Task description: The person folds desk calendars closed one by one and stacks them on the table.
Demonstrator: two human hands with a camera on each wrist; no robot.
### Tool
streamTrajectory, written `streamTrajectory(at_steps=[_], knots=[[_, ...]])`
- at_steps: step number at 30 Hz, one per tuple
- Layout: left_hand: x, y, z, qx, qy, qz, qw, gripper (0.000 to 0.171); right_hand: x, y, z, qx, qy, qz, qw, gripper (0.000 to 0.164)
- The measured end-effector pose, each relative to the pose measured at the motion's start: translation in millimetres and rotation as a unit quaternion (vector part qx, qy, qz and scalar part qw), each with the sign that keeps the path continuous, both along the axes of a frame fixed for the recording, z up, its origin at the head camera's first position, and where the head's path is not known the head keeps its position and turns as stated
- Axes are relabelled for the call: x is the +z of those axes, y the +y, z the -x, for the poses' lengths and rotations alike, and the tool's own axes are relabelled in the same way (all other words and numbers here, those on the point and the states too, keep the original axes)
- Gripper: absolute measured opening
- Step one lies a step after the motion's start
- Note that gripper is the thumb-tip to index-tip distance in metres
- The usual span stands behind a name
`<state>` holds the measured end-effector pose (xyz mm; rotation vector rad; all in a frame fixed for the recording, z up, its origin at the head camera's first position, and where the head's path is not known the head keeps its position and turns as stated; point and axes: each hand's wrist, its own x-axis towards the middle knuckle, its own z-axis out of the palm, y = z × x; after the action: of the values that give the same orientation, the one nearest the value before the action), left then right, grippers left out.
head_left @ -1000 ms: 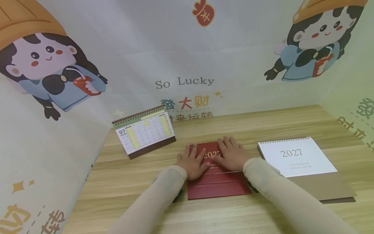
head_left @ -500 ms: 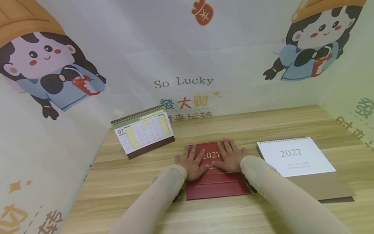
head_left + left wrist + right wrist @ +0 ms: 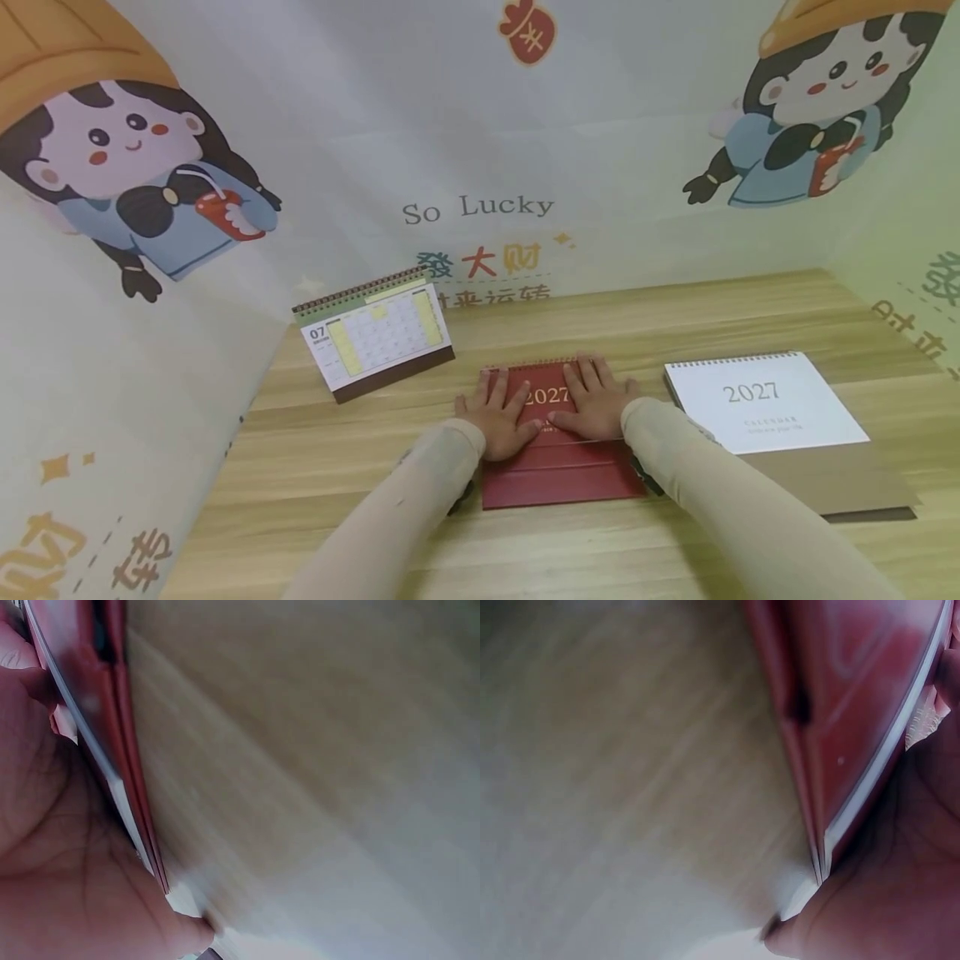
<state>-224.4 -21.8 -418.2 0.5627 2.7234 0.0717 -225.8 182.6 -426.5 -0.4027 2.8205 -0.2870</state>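
Note:
A red desk calendar (image 3: 562, 479) marked 2027 in gold lies flat on the wooden table in the head view, spiral edge away from me. My left hand (image 3: 498, 421) rests palm down on its left half with spread fingers. On the right half my right hand (image 3: 597, 404) presses the same way, thumb pointing toward the left thumb. The left wrist view has the red calendar's edge (image 3: 120, 742) in profile beneath the palm (image 3: 67, 855). Likewise the right wrist view catches the calendar's layered side (image 3: 862, 742) under the right palm (image 3: 892, 877).
To the right lies a white 2027 calendar (image 3: 768, 408) on a brown stand. A propped-up calendar showing month 07 (image 3: 382, 333) stands at the back left. Printed cloth walls (image 3: 615, 158) border the wooden table (image 3: 315, 467) at the back and sides.
The right hand has slid slightly toward me and to the right on the red cover. The left hand stays in place; the head view has shifted a little.

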Motion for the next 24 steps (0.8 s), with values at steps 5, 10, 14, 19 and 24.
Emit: streamTrajectory(at_steps=[5, 10, 14, 19, 24], knots=[[4.7, 0, -0.9, 0.0, -0.005, -0.002, 1.0, 0.069, 2.1, -2, 0.9, -0.005, -0.008, 0.004, 1.0, 0.087], [13.8, 1, -6.5, 0.0, -0.003, 0.0, 1.0, 0.068, 1.1, -2, 1.1, -0.009, -0.012, 0.004, 1.0, 0.087], [19.6, 1, -10.4, 0.002, -0.007, 0.005, 1.0, 0.067, -3.1, -2, 2.9, -0.005, -0.012, -0.003, 1.0, 0.088], [19.8, 2, -9.7, 0.003, -0.012, 0.008, 0.9999, 0.067, 2.6, -2, 1.9, 0.003, -0.022, -0.004, 1.0, 0.087], [14.8, 1, -7.5, 0.003, -0.009, 0.011, 0.9999, 0.067, 15.1, -5, -3.2, 0.007, -0.035, -0.005, 0.999, 0.087]])
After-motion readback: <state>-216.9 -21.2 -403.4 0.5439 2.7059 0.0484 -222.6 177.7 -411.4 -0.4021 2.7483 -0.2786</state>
